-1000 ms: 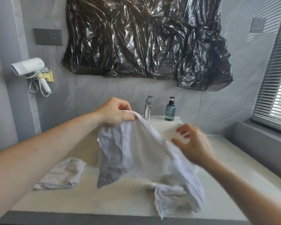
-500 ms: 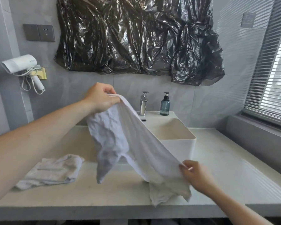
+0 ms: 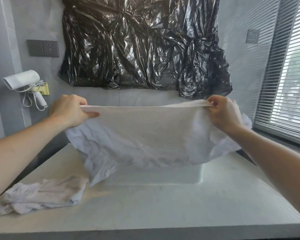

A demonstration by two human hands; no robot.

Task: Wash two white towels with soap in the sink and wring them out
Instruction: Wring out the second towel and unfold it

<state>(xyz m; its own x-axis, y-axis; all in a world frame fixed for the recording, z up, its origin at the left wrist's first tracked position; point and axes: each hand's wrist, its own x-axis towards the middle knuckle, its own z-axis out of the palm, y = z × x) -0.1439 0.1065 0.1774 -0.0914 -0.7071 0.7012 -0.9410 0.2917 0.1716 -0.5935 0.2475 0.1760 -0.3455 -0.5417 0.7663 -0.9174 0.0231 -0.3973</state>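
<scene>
Counter (image 3: 163,205): pale, smooth stone-like slab; rectangular white sink (image 3: 163,174) set on it, its basin hidden behind the spread cloth. Black plastic sheet (image 3: 142,44), crinkled and glossy, covers the wall above.

First white towel (image 3: 145,134): thin, creased woven cloth, held stretched by its top edge above the sink, lower hem hanging against the sink front. Second white towel (image 3: 42,194): crumpled heap on the counter at left, apart from the sink.

Left hand (image 3: 69,111): fingers clenched, pinching the left top corner. Right hand (image 3: 223,111): fingers pinching the bunched right top corner.

Risk, judged: towel blocks sight of tap and soap; lowering it blind could knock a bottle over. A light pinch may slip once the cloth is wet and heavy, dropping it outside the basin.
</scene>
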